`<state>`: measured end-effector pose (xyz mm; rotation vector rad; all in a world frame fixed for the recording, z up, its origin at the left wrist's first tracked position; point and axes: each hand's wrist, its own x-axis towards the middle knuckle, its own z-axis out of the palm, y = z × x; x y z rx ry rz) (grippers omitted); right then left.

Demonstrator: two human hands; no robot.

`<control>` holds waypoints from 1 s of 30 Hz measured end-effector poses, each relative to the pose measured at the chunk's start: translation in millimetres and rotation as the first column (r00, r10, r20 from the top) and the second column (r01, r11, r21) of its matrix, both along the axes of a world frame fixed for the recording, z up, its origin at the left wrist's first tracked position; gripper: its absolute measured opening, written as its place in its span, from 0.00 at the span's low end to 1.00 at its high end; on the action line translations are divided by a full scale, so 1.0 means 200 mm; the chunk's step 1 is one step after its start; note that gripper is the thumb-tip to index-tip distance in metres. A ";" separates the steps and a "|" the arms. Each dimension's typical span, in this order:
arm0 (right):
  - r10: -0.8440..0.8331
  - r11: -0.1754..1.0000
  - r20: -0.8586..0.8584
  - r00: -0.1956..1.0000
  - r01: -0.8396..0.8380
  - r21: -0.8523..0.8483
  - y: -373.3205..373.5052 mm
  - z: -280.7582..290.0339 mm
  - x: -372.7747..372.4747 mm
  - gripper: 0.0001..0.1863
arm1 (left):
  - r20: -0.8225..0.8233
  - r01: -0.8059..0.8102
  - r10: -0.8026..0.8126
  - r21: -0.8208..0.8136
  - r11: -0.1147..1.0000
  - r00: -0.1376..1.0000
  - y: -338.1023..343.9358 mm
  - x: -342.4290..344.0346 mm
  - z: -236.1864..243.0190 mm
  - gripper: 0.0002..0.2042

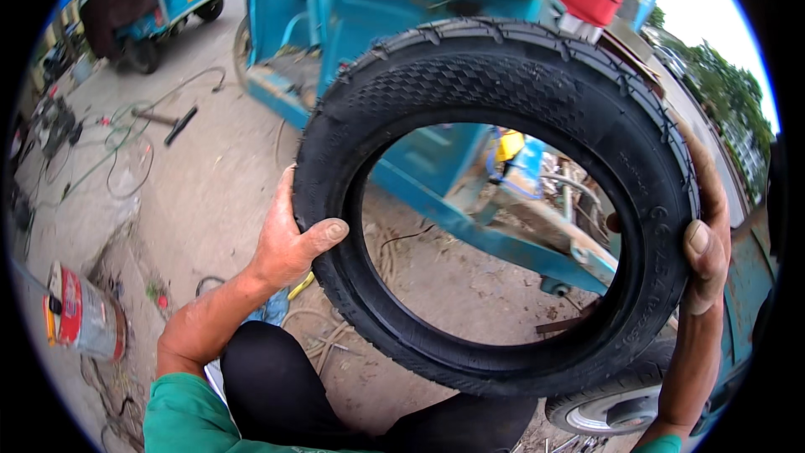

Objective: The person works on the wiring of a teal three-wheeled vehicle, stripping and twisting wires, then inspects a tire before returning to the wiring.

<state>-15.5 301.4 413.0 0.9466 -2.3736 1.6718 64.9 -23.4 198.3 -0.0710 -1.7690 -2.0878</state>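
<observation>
A black rubber tyre (pixel 495 88) with a chequered sidewall and treaded edge is held up in front of me, above my knees. My left hand (pixel 289 239) grips its left side, the thumb lying on the sidewall and the fingers hidden behind. On the opposite side my right hand (pixel 708 226) closes round the tread, its thumb against the outer edge. No rim sits inside the tyre; the ground and a blue frame show through the hole. Below its lower right lies a wheel (pixel 616 411) with a silver hub, partly covered by my right forearm.
A blue three-wheeled vehicle (pixel 285 92) stands just beyond the tyre. A hammer (pixel 172 124) and loose cables lie on the ground to the left. A red and white bucket (pixel 84 315) stands at lower left. Another blue cart (pixel 180 0) is parked farther back.
</observation>
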 end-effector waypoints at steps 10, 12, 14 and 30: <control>0.039 0.989 0.356 0.934 -0.088 0.121 -0.59 -0.52 0.09 0.57 | -0.263 -0.467 0.419 -0.715 0.520 0.869 -0.31 0.12 -0.40 0.56; 0.030 0.986 0.448 0.894 -0.099 0.131 -0.67 -0.62 0.10 0.56 | -0.370 -0.517 0.369 -0.704 0.487 0.853 -0.38 0.09 -0.45 0.54; 0.018 0.964 0.498 0.867 -0.147 0.221 -0.74 -0.71 0.10 0.54 | -0.470 -0.563 0.312 -0.715 0.414 0.826 -0.41 0.09 -0.47 0.47; 0.265 0.879 0.549 0.793 -0.432 0.200 -0.89 -1.35 -0.18 0.44 | -0.073 -0.073 0.277 -0.997 -0.008 0.958 -0.52 0.30 -0.45 0.41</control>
